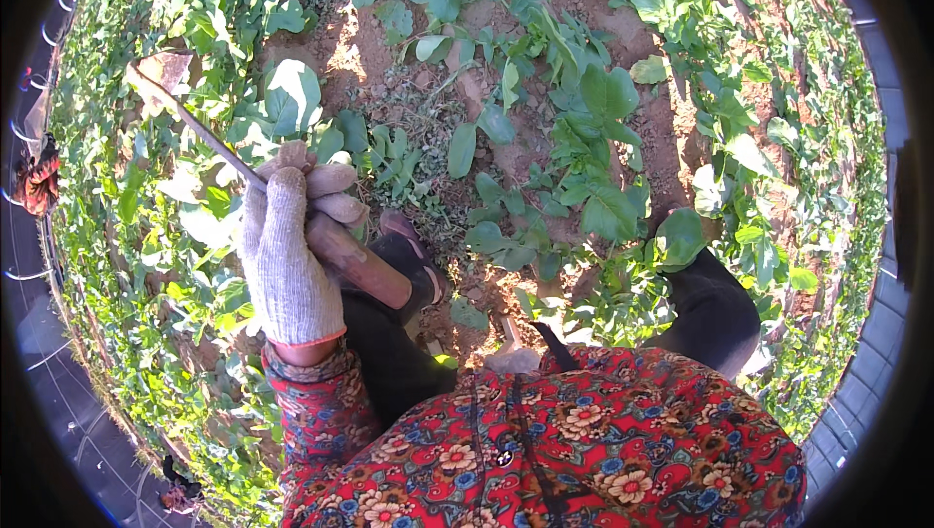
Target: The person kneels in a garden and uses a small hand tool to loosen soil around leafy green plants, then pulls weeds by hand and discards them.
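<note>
My left hand (292,243), in a white knit glove with an orange cuff edge, grips a hand hoe. Its thick wooden handle (357,261) points down and right, towards my left shoe. From the glove the thin metal shank (204,130) runs up and left to a flat blade (162,75), which is held over the leaves. My right hand is out of view. Before me stand broad-leaved green plants (609,210) in reddish-brown soil (529,163). Small, wilted-looking weeds (416,108) lie between them.
My left shoe (416,258) and my right leg in dark trousers (708,309) flank the plants. Dense greenery (751,112) grows along both sides. Dark ground sheeting (55,360) borders the left edge, and grey paving or blocks (886,236) the right. A crumpled reddish-brown thing (36,181) lies far left.
</note>
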A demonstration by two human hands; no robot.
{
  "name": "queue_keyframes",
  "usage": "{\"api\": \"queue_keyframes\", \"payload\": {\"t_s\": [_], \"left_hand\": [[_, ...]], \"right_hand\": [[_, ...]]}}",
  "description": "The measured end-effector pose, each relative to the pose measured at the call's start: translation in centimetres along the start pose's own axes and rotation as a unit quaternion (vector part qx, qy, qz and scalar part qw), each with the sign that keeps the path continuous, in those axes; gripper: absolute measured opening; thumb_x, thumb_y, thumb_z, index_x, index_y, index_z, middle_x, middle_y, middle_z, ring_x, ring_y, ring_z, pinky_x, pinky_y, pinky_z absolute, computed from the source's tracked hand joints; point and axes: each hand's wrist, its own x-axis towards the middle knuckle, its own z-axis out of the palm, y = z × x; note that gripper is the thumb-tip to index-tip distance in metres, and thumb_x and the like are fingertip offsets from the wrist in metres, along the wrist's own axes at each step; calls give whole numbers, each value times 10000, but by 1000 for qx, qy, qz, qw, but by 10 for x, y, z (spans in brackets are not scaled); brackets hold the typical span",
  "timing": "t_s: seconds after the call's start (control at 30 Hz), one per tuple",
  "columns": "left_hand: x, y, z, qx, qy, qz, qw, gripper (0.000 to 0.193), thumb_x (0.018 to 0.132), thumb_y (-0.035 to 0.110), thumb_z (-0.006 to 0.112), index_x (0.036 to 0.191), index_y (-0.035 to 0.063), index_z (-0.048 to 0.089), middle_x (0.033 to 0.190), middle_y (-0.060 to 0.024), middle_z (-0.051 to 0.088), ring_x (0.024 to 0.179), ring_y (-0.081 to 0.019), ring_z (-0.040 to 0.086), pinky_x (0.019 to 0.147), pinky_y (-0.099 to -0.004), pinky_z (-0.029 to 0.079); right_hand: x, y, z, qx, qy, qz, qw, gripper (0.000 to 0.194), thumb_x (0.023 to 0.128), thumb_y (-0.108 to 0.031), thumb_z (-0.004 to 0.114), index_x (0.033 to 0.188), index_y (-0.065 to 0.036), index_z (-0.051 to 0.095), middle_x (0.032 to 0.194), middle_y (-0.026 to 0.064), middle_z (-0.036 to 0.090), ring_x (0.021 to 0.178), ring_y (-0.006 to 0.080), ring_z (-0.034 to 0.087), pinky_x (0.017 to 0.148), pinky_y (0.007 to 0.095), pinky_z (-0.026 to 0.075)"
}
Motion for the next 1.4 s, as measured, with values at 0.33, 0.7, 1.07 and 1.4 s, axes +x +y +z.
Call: {"api": "queue_keyframes", "payload": {"t_s": [0.33,0.7,1.07,1.4], "left_hand": [[-23,2,-13,-51,-77,14,996,289,1042,263,572,1180,12,606,872,-87,710,646,-111,610,606,-269,518],[-4,-17,-8,-178,-141,-21,974,249,1030,273,591,1094,34,570,879,-106,692,664,-150,644,607,-302,540],[6,-18,5,-217,-123,-56,967,213,1031,252,587,1096,49,575,879,-108,694,675,-154,648,620,-313,553],[4,-13,13,-196,-100,-99,970,225,1025,275,608,1088,61,585,858,-93,690,649,-134,631,618,-308,556]], "right_hand": [[-3,-22,-27,-99,40,27,994,268,977,-320,576,1067,-68,583,831,147,704,786,335,719,650,442,567],[29,-38,-163,-1,417,269,868,369,960,-383,577,1144,-63,594,949,222,720,927,414,695,811,544,526],[42,45,-237,-74,406,437,799,278,947,-152,561,1205,-62,615,1055,172,748,1021,358,723,841,497,570],[50,0,-267,-68,392,241,885,415,888,-371,654,1196,-94,627,1091,233,698,1044,419,667,912,508,528]]}}
